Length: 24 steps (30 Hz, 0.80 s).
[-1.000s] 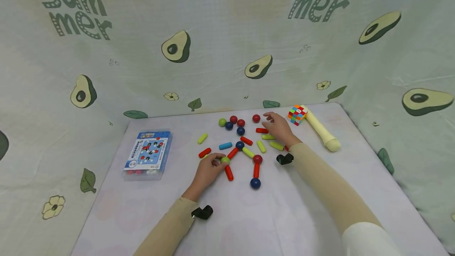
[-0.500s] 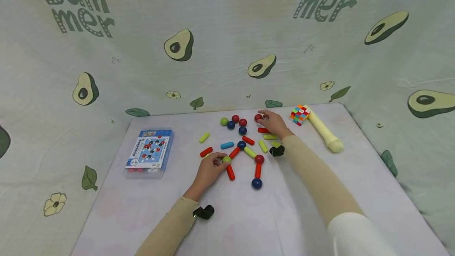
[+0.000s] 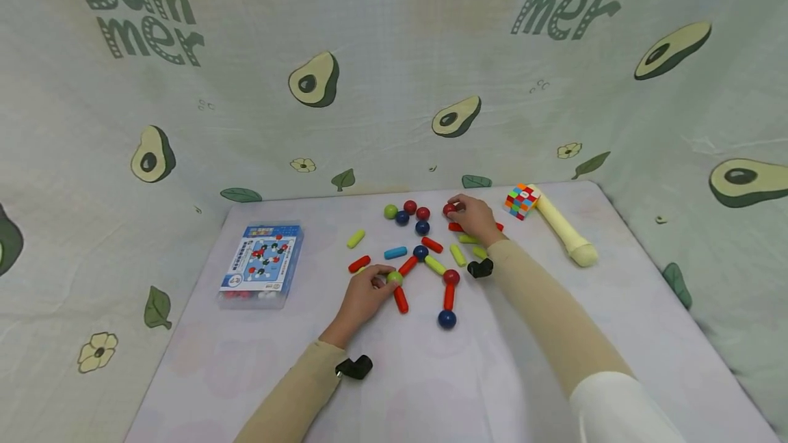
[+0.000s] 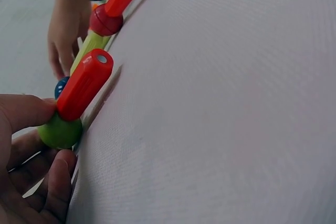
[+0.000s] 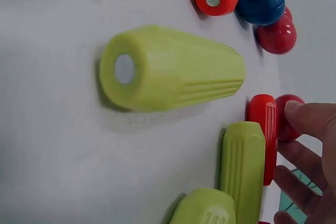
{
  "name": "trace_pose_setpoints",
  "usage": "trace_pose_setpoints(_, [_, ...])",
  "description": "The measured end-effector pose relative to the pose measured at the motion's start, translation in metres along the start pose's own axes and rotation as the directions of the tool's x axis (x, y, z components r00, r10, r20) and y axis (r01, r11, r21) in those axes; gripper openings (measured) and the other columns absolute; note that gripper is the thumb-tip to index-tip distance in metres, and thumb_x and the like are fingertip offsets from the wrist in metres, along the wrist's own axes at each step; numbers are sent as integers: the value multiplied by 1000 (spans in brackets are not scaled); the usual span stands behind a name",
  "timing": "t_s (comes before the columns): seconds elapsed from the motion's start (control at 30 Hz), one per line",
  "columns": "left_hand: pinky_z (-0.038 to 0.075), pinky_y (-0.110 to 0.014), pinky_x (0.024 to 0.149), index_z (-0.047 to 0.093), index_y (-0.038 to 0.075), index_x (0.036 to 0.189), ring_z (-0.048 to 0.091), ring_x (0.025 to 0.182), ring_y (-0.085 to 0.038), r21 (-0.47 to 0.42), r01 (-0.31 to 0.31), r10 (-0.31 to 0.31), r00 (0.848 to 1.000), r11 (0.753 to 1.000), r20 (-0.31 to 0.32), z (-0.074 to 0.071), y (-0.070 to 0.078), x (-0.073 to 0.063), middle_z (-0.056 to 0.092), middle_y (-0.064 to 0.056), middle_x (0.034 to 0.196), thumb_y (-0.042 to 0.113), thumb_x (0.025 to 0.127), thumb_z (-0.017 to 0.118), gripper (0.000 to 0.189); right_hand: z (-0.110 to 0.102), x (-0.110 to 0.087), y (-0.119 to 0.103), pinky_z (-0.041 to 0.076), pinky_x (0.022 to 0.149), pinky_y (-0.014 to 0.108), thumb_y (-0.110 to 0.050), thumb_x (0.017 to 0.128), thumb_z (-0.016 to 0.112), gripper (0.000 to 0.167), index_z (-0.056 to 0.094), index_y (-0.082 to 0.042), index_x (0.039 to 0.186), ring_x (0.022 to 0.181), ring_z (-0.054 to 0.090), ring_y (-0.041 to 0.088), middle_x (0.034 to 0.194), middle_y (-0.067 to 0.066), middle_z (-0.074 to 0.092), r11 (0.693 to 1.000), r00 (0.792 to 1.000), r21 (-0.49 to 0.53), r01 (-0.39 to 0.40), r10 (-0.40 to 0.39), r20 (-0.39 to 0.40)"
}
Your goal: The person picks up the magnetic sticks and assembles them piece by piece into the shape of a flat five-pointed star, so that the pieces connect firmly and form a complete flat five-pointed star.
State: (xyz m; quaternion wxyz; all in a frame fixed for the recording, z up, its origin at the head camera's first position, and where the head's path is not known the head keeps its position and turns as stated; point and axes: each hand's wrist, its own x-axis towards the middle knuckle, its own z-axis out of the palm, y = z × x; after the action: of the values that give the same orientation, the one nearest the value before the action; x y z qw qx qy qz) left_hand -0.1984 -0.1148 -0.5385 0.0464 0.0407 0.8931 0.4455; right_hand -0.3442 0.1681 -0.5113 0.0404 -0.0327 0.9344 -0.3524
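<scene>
My left hand (image 3: 363,292) pinches a green ball (image 3: 395,279) between thumb and fingers. One red magnetic rod (image 4: 86,85) points toward me from that ball; another red rod (image 3: 408,265) links it to a navy ball (image 3: 421,253). The chain carries on through a yellow-green rod (image 3: 436,265) to a red ball (image 3: 451,277), then a red rod (image 3: 449,297) and a navy ball (image 3: 447,319). At the back, my right hand (image 3: 477,216) grips a loose red ball (image 5: 286,124), thumb on its near side, beside a red rod (image 5: 262,129).
Several loose balls, such as a navy one (image 3: 422,227), cluster at the back middle. Loose rods lie around, including a blue rod (image 3: 396,252) and yellow-green rods (image 5: 173,69). A boxed set (image 3: 258,262) lies left; a puzzle cube (image 3: 521,201) and pale yellow stick (image 3: 565,225) lie right.
My right hand has moved left to the loose red ball, and its fingers have come together on it. My left hand stays on the green ball.
</scene>
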Motion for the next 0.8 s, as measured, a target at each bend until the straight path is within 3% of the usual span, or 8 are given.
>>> trace_pose_setpoints(0.4, [51,-28,67,72,17,124,57,84,-17,-2,8,-8,1000,1000,-6,4,-3,1,65,4,106,26,93,76,32,-3,-25,-2,50,100,48,-26,100,68,39,59,-17,137,123,53,35,130,12,64,998,998,22,58,-58,34])
trace_pose_setpoints(0.8, [49,-28,67,72,19,124,55,84,-17,24,26,-26,1000,999,-9,4,-3,2,62,3,97,27,94,75,32,8,-81,-20,48,101,51,-24,96,73,38,65,-16,132,118,58,30,120,6,69,984,984,-23,179,-179,5])
